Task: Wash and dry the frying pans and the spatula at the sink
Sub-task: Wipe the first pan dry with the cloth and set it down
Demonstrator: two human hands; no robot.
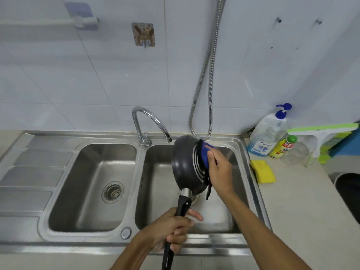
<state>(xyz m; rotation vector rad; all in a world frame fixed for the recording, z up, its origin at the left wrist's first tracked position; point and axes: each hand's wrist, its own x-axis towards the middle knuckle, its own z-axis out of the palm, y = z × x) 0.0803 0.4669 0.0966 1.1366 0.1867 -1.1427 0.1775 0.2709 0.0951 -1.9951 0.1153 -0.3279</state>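
Wiping seems to be the job right now. The left hand point(171, 228) is wrapped tight round the black handle point(182, 205) of the frying pan point(183, 164) and holds it up over the right bowl of the sink point(136, 241), near the tap point(148, 117). The pan is tipped on its side, so its bottom faces right. The right hand point(218, 166) pushes a blue cloth point(204, 152) flat against that bottom with straight fingers. A dark bit of the cloth hangs down below the pan. To do this well, I think the left hand should hold the pan steady so it cannot spin, while the right hand rubs round and round over the rings, right out to the edge. Then the pan should be turned so the inside gets a wipe too. Holding it over the bowl lets drips fall into the sink and not on the worktop point(292, 201). The pan is small, round and dark grey, with shiny silver rings on its bottom and a silver collar where the handle joins. I cannot tell if it is wet or dry. A yellow sponge point(263, 171) lies on the worktop just beside the right edge of the sink.
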